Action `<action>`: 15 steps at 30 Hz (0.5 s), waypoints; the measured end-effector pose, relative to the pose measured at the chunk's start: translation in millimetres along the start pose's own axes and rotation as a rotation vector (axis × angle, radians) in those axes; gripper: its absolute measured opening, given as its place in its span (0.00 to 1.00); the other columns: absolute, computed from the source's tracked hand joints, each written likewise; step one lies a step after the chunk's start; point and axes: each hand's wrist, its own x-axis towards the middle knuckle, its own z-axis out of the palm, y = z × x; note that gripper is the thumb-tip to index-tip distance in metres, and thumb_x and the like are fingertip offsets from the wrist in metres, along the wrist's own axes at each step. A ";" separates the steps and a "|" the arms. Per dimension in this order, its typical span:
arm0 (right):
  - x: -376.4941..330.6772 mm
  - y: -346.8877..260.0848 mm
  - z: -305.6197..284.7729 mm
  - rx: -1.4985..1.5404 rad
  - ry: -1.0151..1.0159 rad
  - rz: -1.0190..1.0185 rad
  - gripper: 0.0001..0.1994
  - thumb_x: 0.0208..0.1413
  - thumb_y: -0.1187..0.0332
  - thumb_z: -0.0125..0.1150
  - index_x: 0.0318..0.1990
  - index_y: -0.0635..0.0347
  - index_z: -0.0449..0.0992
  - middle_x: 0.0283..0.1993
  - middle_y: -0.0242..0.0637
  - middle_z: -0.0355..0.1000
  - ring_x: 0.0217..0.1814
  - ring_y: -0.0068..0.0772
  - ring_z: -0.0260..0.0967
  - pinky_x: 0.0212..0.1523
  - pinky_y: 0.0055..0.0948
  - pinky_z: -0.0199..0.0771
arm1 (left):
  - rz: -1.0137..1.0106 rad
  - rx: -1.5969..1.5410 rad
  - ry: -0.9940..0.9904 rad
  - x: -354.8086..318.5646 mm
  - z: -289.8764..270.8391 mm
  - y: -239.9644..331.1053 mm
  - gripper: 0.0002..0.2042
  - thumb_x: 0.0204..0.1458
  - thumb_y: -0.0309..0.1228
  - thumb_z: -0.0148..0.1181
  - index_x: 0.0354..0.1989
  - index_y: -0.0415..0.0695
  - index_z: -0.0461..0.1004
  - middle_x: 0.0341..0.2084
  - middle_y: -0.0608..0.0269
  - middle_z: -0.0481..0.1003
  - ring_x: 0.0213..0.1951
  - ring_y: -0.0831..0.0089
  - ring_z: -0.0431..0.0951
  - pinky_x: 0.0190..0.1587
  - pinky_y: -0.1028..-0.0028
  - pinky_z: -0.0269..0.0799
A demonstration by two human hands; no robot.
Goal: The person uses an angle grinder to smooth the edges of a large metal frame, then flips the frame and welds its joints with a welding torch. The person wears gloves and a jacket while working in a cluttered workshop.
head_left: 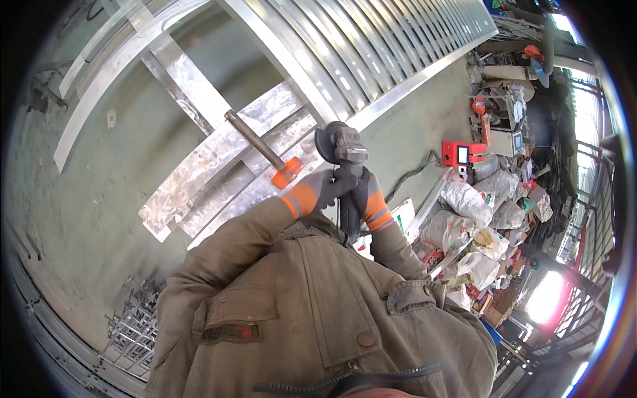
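Both gloved hands are closed round a dark angle grinder (350, 149) held upright in front of my chest. My left hand (330, 188) wraps its body from the left, and my right hand (362, 192) grips it from the right. The grinder's guarded disc end points away from me, close to the corner of a slatted metal frame (292, 63). Left of the grinder, a mallet (286, 172) with an orange head and a long handle lies on a scuffed metal plate (189, 176). A cord runs down from the grinder's lower end.
Curved metal strips (99, 79) extend at the far left. To the right, a red machine (462, 153) with a small screen stands beside several plastic bags (468, 199) and clutter. A black cable (415, 174) lies on the green floor. Stacked metal parts (136, 325) are at lower left.
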 end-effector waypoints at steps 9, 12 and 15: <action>-49.4 -20.3 32.7 1.728 0.189 0.550 0.15 0.69 0.55 0.69 0.48 0.57 0.77 0.36 0.38 0.78 0.34 0.37 0.80 0.39 0.41 0.86 | 0.148 0.322 0.253 -126.3 92.9 -13.0 0.65 0.45 0.53 0.86 0.86 0.44 0.47 0.70 0.40 0.73 0.68 0.41 0.76 0.66 0.52 0.76; -73.7 -15.9 65.5 1.971 0.221 0.518 0.15 0.69 0.55 0.69 0.47 0.58 0.76 0.35 0.37 0.77 0.36 0.37 0.80 0.39 0.41 0.87 | 0.273 0.571 0.329 -160.6 118.1 -28.7 0.56 0.54 0.50 0.80 0.85 0.44 0.51 0.63 0.39 0.76 0.62 0.36 0.77 0.61 0.50 0.78; -114.1 -18.5 89.2 2.069 0.149 0.505 0.15 0.69 0.54 0.69 0.47 0.56 0.76 0.35 0.36 0.77 0.38 0.38 0.81 0.40 0.42 0.88 | 0.223 0.607 0.375 -185.1 139.5 -49.6 0.53 0.56 0.49 0.78 0.85 0.45 0.51 0.59 0.40 0.78 0.59 0.36 0.80 0.58 0.50 0.78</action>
